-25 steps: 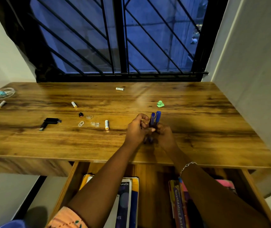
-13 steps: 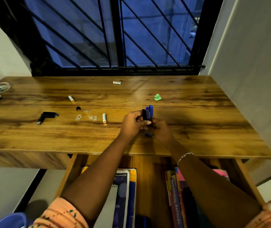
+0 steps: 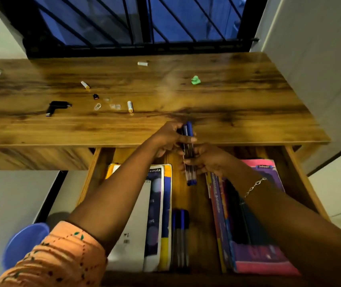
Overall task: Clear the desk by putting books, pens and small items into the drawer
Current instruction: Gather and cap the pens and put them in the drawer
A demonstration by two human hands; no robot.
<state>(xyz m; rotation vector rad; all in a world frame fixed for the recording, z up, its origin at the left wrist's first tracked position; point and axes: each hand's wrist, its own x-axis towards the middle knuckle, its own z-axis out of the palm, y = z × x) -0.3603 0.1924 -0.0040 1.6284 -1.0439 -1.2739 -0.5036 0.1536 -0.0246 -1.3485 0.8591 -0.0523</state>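
Observation:
Both hands hold a bundle of blue-capped pens over the desk's front edge, above the open drawer. My left hand grips the upper part of the bundle and my right hand grips its lower part. In the drawer, notebooks lie at the left, books at the right, and a few pens between them.
On the wooden desk lie small items: a black USB stick, white batteries, clear caps, a green scrap, a white piece. A blue stool stands lower left. A wall is close on the right.
Both hands have carried the pen bundle back from the middle of the desk to its front edge, over the drawer. The view has tilted down.

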